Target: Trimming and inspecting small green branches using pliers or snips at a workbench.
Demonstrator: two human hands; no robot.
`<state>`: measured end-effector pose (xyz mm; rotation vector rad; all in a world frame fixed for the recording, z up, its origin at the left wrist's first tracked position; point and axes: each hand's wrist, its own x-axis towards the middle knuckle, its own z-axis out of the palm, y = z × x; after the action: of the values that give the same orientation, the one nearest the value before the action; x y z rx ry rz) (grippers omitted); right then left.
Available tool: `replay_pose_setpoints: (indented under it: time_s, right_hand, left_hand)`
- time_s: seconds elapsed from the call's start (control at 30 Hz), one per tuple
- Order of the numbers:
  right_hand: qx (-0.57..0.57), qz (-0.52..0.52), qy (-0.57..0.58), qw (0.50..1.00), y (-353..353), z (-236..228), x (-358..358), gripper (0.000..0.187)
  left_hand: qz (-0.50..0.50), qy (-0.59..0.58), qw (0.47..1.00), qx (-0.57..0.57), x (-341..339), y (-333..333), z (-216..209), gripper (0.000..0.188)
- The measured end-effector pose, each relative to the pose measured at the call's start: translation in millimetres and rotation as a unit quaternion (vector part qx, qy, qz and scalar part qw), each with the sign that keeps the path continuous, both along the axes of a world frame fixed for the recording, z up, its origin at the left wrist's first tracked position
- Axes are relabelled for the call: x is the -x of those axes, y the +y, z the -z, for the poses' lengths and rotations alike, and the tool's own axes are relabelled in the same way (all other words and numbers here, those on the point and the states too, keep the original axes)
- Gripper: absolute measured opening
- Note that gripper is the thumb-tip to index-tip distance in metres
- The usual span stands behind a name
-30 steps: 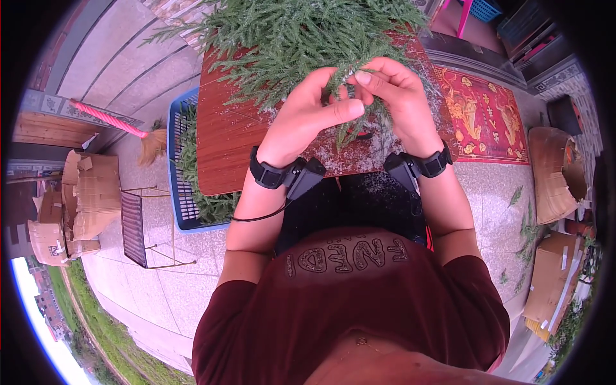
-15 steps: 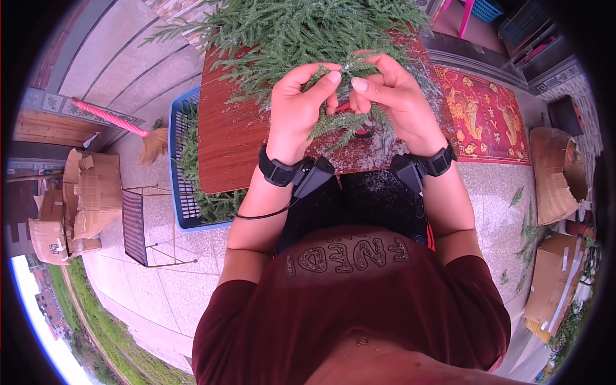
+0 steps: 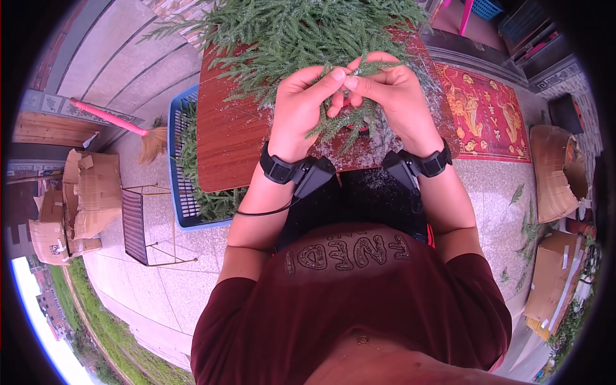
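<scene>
A green needle-leaved sprig (image 3: pixel 340 122) is between the two hands, its top pinched at the fingertips and its lower leaves hanging just below them, toward the person. The left hand (image 3: pixel 296 109) has thumb and fingers clamped on it; the right hand (image 3: pixel 403 99) grips it from the other side, its thumb tip right beside the left one. The curled fingers partly hide the stem.

Just beyond the fingers, a large heap of similar green branches (image 3: pixel 301 38) covers the far part of the reddish-brown worktop (image 3: pixel 224 151). White flakes (image 3: pixel 385 138) lie scattered below the right fingers. Dark wristbands (image 3: pixel 282 170) circle both wrists.

Left of the fingers, beside the worktop, a blue basket (image 3: pixel 172 144) holds more greenery (image 3: pixel 212 204). Farther left are a pink-handled broom (image 3: pixel 109 117), a metal-framed stand (image 3: pixel 134 228) and torn cardboard boxes (image 3: pixel 96 192). Well right of the fingers lies a red-and-gold mat (image 3: pixel 481 115), with loose sprigs (image 3: pixel 529 231) and another carton (image 3: pixel 553 276) nearer the person.
</scene>
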<state>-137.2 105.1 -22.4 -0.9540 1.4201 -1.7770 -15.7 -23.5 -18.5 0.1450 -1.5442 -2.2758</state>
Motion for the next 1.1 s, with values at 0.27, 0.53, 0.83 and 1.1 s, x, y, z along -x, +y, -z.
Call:
replay_pose_setpoints:
  time_s: [0.27, 0.53, 0.83, 1.1]
  right_hand:
    - [0.061, 0.05, -0.089, 0.993, -4, 2, -13, 0.019]
    - [0.047, 0.022, -0.075, 0.996, -2, -4, -15, 0.018]
    - [0.069, 0.041, -0.072, 0.994, -3, -9, -22, 0.016]
    - [0.065, 0.033, -0.053, 0.996, 1, 0, -11, 0.013]
  left_hand:
    - [-0.125, -0.014, 0.99, 0.063, 3, 7, 4, 0.015]
    - [-0.117, 0.002, 0.992, 0.057, 2, 5, 4, 0.012]
    - [-0.101, 0.001, 0.994, 0.04, 0, 7, 2, 0.015]
    - [-0.026, -0.016, 0.999, -0.028, 0, 4, -1, 0.016]
